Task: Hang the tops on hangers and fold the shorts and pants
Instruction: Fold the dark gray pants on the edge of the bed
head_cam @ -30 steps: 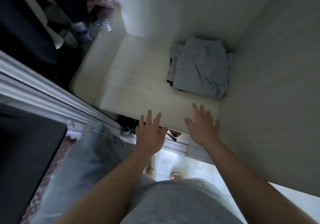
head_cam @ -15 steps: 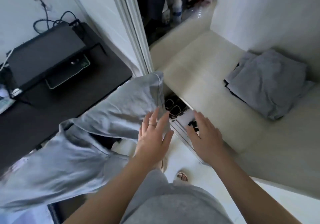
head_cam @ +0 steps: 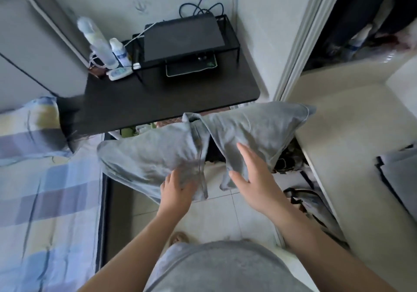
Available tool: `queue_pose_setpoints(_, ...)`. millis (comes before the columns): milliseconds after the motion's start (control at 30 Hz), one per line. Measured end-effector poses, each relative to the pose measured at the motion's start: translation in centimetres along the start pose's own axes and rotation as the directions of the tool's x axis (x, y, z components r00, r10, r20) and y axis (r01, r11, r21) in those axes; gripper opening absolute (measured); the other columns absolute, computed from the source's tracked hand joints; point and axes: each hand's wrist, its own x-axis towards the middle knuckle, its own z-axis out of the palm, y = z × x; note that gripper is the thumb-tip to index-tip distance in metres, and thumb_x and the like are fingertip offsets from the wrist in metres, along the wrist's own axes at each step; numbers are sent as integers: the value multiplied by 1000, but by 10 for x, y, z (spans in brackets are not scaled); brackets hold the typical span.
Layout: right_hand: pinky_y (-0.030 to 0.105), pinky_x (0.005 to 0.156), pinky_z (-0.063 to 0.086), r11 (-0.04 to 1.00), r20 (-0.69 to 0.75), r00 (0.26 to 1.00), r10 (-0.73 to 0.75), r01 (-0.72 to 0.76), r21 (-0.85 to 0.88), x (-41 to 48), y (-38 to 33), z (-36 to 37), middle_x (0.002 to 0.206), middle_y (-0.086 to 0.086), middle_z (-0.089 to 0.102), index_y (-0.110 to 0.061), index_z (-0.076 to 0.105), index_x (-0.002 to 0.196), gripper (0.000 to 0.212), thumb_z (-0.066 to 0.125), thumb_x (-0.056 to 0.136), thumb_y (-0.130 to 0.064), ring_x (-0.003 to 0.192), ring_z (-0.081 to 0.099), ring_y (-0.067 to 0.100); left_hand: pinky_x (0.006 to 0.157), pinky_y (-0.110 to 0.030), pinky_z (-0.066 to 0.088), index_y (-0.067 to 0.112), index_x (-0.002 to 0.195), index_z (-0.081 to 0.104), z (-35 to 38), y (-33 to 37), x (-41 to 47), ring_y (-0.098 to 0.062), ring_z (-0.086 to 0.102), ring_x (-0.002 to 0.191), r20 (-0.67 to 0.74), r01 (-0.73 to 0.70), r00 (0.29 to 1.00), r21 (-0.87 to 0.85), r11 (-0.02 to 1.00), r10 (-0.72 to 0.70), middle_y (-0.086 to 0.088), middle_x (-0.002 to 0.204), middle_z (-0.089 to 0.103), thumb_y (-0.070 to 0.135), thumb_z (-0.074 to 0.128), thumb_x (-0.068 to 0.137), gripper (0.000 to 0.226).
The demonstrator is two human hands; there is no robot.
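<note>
Grey garment (head_cam: 146,161), top or pants I can't tell, spread betw. black desk (head_cam: 158,102) and wardrobe shelf (head_cam: 338,133). Step looks like taking up the next item; next move needs a firm two-hand hold to lift it clear. Right hand (head_cam: 252,179) lies flat-fingered, loose, on its R half. Left hand (head_cam: 178,190) sits at the L half's lower edge, fingers buried in cloth, grip unclear.

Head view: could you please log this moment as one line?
left hand: on grey shorts, grip unclear | right hand: open, on shorts | folded grey garment: on wardrobe shelf
</note>
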Motion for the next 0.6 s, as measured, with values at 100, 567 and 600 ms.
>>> queue_pose_setpoints(100, 24, 118, 20, 999, 35, 999, -27, 26, 38, 13, -14, 25, 161, -18, 23, -35, 18, 159, 69, 56, 101, -32, 147, 17, 0, 107, -51, 42, 18, 140, 46, -19, -28, 9, -35, 49, 126, -11, 196, 979, -189, 962, -202, -9, 138, 53, 35, 61, 95, 51)
queue_pose_setpoints(567, 17, 64, 45, 875, -108, 935, 338, -271, 401, 61, -32, 132, 92, -4, 61, -16, 50, 94, 20, 66, 92, -28, 80, 54, 10, 61, -19, 46, 20, 109, 66, -112, -106, 47, -8, 66, 86, 100, 132, 990, -341, 931, -103, 4, 106, 70, 30, 61, 96, 17)
queue_pose_setpoints(600, 14, 56, 42, 875, -156, 924, 349, -262, 408, 61, -37, 134, 81, -1, 57, -13, 49, 88, 22, 65, 94, -26, 73, 52, 14, 54, -14, 45, 24, 101, 68, -116, -109, 47, -2, 66, 74, 120, 114, 990, -322, 940, -79, 4, 99, 71, 30, 60, 98, 11)
